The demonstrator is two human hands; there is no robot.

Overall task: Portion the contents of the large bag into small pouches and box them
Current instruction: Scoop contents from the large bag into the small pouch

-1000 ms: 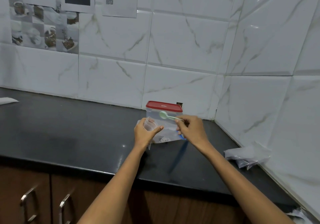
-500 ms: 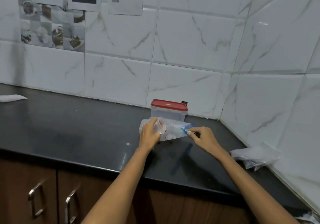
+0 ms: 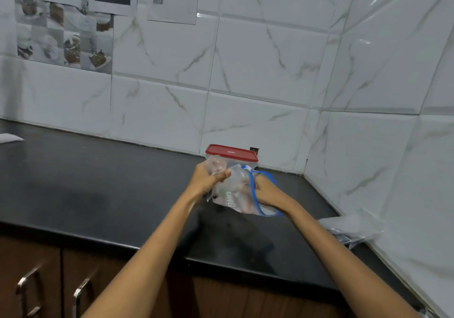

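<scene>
A large clear bag (image 3: pixel 233 192) with a blue zip rim is held above the black counter (image 3: pixel 98 182), its open mouth turned to the right. My right hand (image 3: pixel 266 191) reaches into that mouth, fingers hidden inside; the green spoon it held earlier is out of sight. My left hand (image 3: pixel 208 179) pinches a small clear pouch (image 3: pixel 216 164) together with the bag's left edge. Behind the bag stands a clear box with a red lid (image 3: pixel 232 152), lid on.
A heap of clear pouches (image 3: pixel 351 228) lies at the counter's right end by the side wall. A white packet (image 3: pixel 9 138) lies far left. Tiled walls meet in the corner behind the box. Cabinet doors with metal handles (image 3: pixel 81 290) sit below the counter.
The right hand held a green spoon over the bag a second ago; it has since dropped and gone into the bag's mouth. The bag has tipped with its blue rim turned right.
</scene>
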